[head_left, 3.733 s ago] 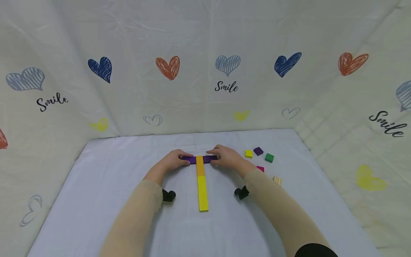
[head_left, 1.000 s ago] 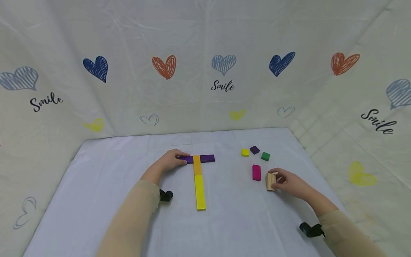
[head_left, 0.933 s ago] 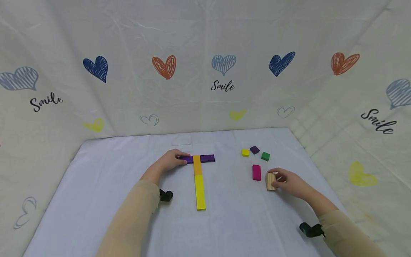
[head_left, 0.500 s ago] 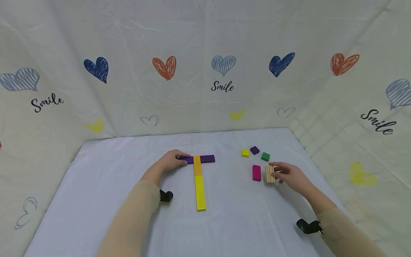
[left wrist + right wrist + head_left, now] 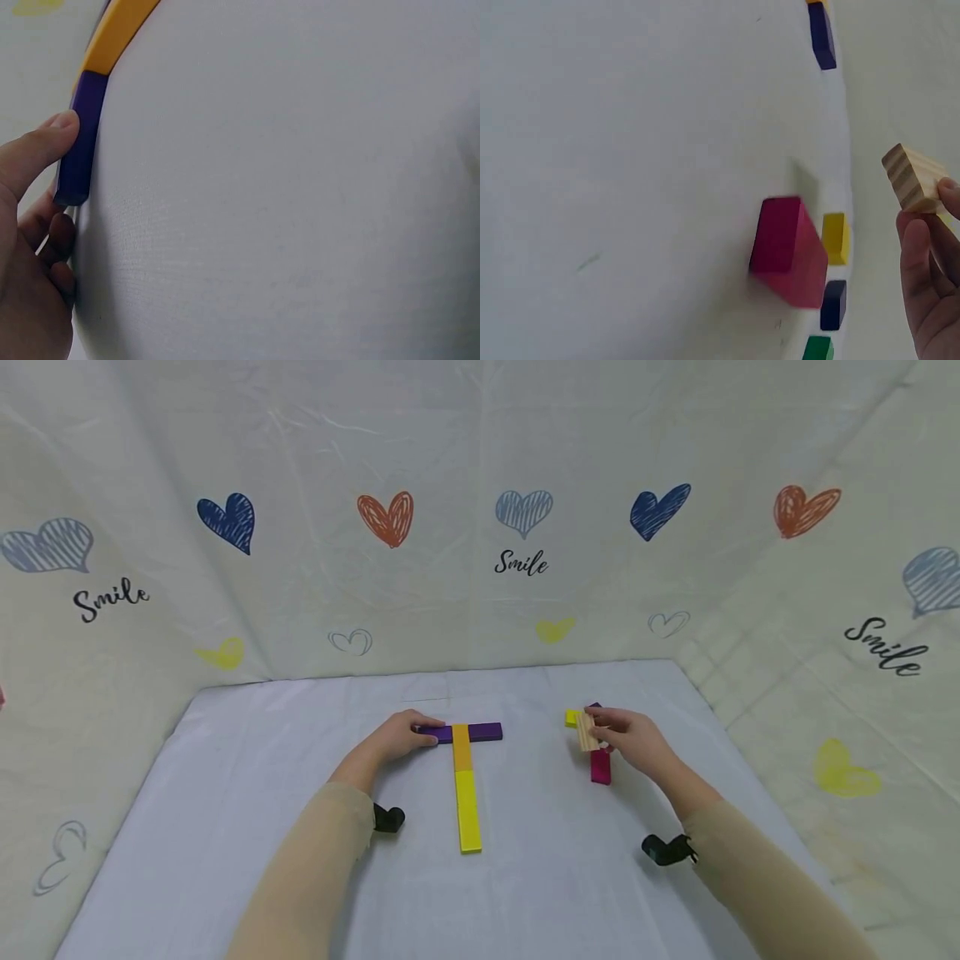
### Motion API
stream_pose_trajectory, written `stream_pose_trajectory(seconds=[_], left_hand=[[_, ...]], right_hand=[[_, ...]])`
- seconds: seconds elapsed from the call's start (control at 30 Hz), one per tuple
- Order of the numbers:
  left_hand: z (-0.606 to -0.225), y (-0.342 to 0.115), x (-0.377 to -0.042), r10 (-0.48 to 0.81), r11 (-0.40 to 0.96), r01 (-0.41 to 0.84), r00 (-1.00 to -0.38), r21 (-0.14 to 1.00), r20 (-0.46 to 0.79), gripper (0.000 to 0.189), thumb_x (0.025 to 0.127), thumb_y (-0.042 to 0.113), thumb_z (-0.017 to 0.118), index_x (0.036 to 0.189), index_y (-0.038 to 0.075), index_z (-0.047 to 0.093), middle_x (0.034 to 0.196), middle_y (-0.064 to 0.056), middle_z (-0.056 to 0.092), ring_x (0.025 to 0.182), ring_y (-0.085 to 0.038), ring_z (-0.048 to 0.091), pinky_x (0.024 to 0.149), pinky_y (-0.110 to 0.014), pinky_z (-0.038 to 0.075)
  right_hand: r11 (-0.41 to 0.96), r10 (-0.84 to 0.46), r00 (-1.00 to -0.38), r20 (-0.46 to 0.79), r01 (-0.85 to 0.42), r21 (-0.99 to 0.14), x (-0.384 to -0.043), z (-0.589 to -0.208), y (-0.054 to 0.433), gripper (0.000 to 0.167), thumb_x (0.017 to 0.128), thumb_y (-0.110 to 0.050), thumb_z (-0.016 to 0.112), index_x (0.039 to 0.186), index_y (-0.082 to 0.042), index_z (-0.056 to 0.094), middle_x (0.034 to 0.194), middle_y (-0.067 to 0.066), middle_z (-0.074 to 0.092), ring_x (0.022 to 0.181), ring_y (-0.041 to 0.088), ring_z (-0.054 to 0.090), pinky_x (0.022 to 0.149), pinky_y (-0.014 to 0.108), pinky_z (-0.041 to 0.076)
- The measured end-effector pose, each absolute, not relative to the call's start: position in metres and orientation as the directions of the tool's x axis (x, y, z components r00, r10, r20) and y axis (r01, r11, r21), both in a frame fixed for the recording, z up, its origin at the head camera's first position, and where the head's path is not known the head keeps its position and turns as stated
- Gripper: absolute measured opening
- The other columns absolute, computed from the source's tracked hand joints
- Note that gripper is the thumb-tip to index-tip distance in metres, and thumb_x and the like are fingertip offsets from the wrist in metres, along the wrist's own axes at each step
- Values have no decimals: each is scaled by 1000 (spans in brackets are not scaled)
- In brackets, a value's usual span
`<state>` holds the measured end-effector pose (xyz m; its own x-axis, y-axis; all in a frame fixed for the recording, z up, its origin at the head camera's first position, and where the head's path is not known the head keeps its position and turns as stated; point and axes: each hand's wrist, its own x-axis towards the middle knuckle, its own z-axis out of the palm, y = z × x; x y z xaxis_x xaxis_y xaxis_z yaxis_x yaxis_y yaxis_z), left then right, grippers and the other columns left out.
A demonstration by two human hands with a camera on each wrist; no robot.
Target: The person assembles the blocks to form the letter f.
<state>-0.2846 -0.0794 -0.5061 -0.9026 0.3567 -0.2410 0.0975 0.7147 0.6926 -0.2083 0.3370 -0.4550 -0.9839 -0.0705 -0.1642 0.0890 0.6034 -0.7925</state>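
Right hand [image 5: 632, 740]: fingers pinch striped bare-wood block [image 5: 587, 733], raised above white-covered bench [image 5: 555, 868], 11 o'clock from magenta rectangular block [image 5: 601, 768]; left hand [image 5: 394, 736]: fingers pinch purple rectangular block [image 5: 444, 735], 9 o'clock from orange bar [image 5: 462, 748]

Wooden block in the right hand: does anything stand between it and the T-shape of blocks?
Only the small yellow block lies near that path, just left of the wooden block in the head view, which the right hand holds apparently raised. Nothing else visible stands before the T-shape.
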Motion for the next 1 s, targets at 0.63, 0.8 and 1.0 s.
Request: stream_pose_trajectory(seconds=[0.63,0.8,1.0], left_hand=[[-510,-81,-289,357,710,98,-903,698,-237,30,94,30,70,124,36,70,135,-4,58,124,-27,49,111,-50,35],[-508,-80,-290,369,710,112,-900,695,-232,31,94,30,70,124,34,71,134,-4,58,124,-26,50,112,-49,34],[-507,-81,-289,382,699,125,-898,704,-220,31,93,29,70,124,30,71,134,-5,59,125,-26,50,112,-48,34]], right_hand=[[527,-145,-981,-130,34,-849,-295,-464,195,41,97,-24,66,137,-22,61,128,9,63,99,23,64,84,32,56],[549,-150,-977,-149,43,-835,-304,-464,169,38,96,-24,67,135,-24,62,125,8,64,97,25,65,84,34,56],[560,-193,-970,-150,17,-828,-310,-467,151,40,97,-21,67,136,-19,61,123,10,64,92,23,67,81,32,57]])
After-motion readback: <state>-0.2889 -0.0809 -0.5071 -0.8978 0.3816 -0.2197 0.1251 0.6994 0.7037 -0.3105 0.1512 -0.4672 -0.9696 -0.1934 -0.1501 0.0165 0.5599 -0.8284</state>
